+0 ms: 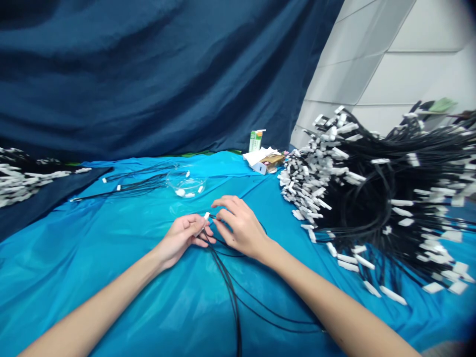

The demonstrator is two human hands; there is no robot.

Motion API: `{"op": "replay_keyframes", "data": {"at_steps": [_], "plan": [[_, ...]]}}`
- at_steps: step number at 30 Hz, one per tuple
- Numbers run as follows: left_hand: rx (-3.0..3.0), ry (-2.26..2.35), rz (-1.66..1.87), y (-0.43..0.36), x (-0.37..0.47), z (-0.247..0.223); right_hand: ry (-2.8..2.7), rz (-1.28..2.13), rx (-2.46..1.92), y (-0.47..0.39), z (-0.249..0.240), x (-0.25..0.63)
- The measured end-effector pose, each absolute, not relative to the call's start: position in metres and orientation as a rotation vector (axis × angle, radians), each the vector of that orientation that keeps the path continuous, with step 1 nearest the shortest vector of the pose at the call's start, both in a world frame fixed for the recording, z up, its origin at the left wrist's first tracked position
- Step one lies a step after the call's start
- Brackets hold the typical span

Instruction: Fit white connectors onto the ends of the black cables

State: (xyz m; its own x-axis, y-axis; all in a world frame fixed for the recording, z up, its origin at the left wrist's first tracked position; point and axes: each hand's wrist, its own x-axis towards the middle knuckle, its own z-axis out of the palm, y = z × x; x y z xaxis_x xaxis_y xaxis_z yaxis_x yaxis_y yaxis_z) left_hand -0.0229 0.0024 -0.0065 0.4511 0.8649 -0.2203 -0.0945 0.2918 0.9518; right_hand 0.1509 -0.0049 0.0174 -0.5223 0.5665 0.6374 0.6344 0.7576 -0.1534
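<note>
My left hand (188, 230) is closed around a small white connector (207, 216) at the middle of the table, its thumb pressed against it. Thin black cables (232, 292) run down from that hand toward the front edge. Close on its right, my right hand (240, 225) has thumb and index fingertips drawn together at a black wire (212, 216) beside the connector. Its other visible finger is stretched above them. Where the wire enters the connector is too small to make out.
A clear bowl (186, 183) with white pieces stands behind my hands, beside loose black cables (145, 186). A large heap of white-ended black cables (372, 198) fills the right side. More white connectors (22, 181) lie far left. A small carton (255, 141) and an opened box (269, 162) stand at the back.
</note>
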Motion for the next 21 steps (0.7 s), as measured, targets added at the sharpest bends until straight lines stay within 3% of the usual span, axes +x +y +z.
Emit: {"op": "replay_keyframes", "data": {"at_steps": [6,21], "plan": [[1.115,0.872,0.7,0.002,-0.0234,-0.0065,-2.296,0.219,-0.778,-0.0053,0.0131,0.1496],[0.91,0.955,0.847,0.0095,-0.0263,-0.0063,-2.279,0.06,-0.848,-0.0063,0.0187,0.1496]]}}
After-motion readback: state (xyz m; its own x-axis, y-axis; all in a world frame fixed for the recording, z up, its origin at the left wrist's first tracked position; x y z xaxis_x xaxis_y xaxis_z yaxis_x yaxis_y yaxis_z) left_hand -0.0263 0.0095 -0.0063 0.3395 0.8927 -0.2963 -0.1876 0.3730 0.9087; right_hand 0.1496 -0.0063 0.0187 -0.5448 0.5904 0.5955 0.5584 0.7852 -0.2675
